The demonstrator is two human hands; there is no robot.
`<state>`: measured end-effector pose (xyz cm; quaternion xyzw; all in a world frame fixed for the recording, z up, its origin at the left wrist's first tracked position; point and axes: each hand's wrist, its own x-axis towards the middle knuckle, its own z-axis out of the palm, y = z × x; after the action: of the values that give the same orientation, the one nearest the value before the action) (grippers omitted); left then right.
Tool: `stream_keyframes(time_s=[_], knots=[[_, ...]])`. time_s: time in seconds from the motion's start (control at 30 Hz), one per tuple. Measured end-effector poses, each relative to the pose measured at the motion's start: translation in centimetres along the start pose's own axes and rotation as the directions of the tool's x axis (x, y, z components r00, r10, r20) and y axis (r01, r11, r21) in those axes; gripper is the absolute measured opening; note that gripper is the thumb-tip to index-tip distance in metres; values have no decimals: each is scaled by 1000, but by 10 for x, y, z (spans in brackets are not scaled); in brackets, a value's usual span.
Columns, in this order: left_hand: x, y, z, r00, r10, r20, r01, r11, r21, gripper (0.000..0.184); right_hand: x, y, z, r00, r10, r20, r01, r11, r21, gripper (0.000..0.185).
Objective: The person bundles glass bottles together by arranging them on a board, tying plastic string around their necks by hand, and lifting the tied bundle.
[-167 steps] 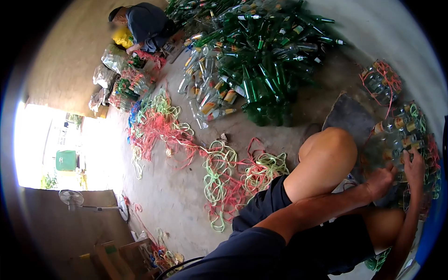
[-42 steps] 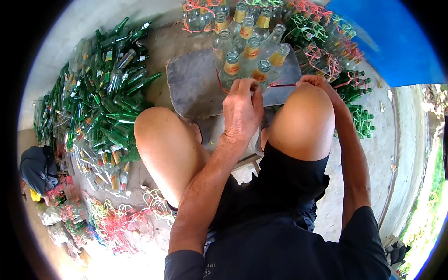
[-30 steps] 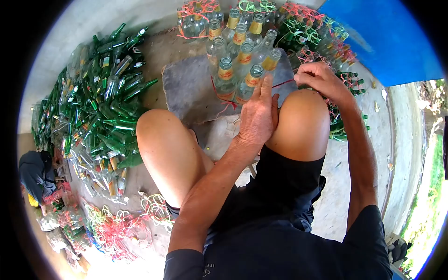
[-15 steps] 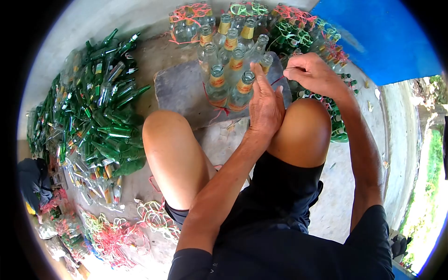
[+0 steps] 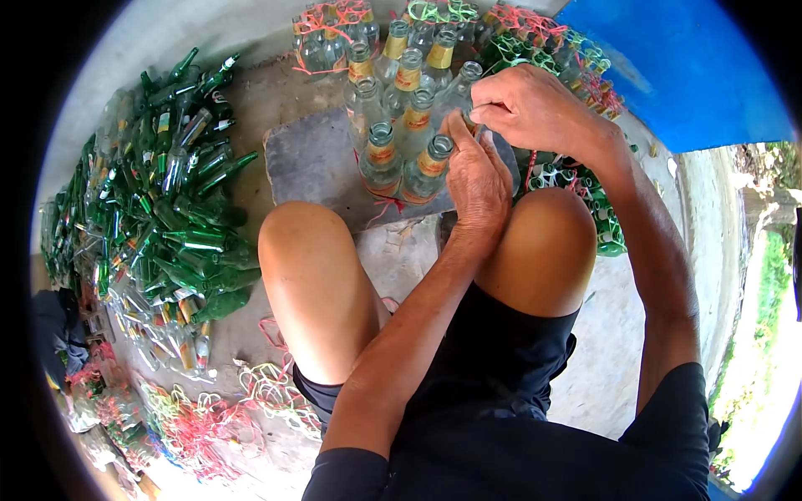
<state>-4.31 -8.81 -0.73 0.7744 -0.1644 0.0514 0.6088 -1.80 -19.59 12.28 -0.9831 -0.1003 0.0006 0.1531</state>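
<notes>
A cluster of clear glass bottles (image 5: pixel 415 121) with yellow-and-red labels stands upright on a grey slab (image 5: pixel 313 163). Red string (image 5: pixel 386 203) shows low around the front bottles. My left hand (image 5: pixel 480 179) rests against the cluster's near right side, its fingers stretched upward along a bottle. Just above it, my right hand (image 5: pixel 535 108) is closed in a pinch at the right-hand bottles. The string end in that pinch is mostly covered by the fingers. Both hands hide part of the bottles behind them.
Many green bottles (image 5: pixel 196 238) lie heaped on the left. Bundles of bottles tied with red string (image 5: pixel 334 17) stand behind the slab, and more stand at right. Tangled pink and green string (image 5: pixel 209 426) lies lower left. A blue panel (image 5: pixel 677 75) is at upper right.
My right hand has moved left from beside the cluster, bringing the red string in against the bottles near my left hand. The view has shifted slightly; my left hand stays at the cluster.
</notes>
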Motion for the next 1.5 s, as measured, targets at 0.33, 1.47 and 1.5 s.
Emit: stream_keyframes(time_s=[0.33, 1.47, 1.5], knots=[[2, 1, 2, 996, -84, 4, 84, 996, 43, 48, 21, 16, 8, 998, -50, -40, 52, 997, 49, 24], [2, -7, 9, 993, 24, -114, -17, 998, 61, 34, -51, 31, 52, 981, 54, -186, -22, 985, 174, 17], [1, -7, 8, 993, 24, -114, -18, 998, 54, 34, -51, 28, 49, 982, 21, -188, 8, 989, 151, 17]])
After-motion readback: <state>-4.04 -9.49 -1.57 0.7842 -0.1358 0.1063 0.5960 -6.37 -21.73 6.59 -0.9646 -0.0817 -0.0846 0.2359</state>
